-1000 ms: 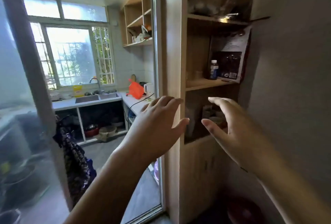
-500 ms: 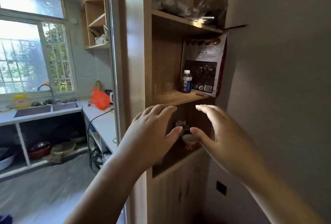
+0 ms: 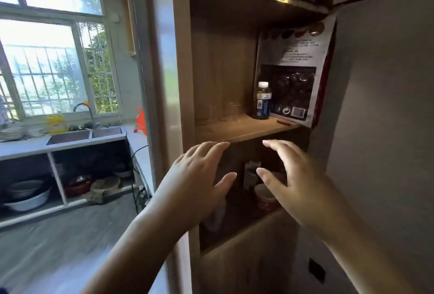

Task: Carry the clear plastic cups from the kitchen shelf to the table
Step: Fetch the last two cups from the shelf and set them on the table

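Two clear plastic cups [image 3: 231,112] stand side by side at the back left of the middle wooden shelf [image 3: 239,130], faint against the brown back panel. My left hand [image 3: 199,181] and my right hand [image 3: 293,176] are both raised just below that shelf's front edge, palms facing each other, fingers spread and holding nothing. The cups are above and beyond both hands, untouched.
A small bottle [image 3: 262,101] and a large printed bag [image 3: 293,75] stand at the shelf's right. The lower compartment holds a red-and-white tub [image 3: 265,199] and a carton. To the left are a door frame [image 3: 159,82], a sink counter [image 3: 84,135] and a window.
The view has moved closer to the shelf unit and both hands have risen toward the middle shelf's edge. The cups have come into view; the hands stay empty.
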Available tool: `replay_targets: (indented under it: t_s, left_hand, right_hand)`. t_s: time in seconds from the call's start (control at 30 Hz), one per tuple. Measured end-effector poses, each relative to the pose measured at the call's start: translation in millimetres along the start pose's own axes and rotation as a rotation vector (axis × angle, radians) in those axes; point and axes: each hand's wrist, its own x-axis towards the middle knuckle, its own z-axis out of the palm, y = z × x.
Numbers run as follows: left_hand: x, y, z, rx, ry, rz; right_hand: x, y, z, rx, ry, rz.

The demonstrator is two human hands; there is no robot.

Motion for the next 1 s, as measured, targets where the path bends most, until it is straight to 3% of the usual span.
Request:
replay_targets:
  t_s: [0.37,0.53,0.7,1.0]
  left_hand:
    - [146,-16,85,0.057,-0.002,-0.106]
    - [202,-41,128,0.166,-0.105,-0.287]
    - [242,-71,159,0.219,-0.120,-0.421]
    - [275,-113,189,0.363,-0.122,-0.490]
  right_hand:
    - [155,149,49,0.103,-0.089,-0.203]
    - [223,203,84,0.083,-0.169,-0.225]
    - [278,225,127,0.143,-0.256,-0.298]
    - [326,241,167,0.170,-0.271,-0.400]
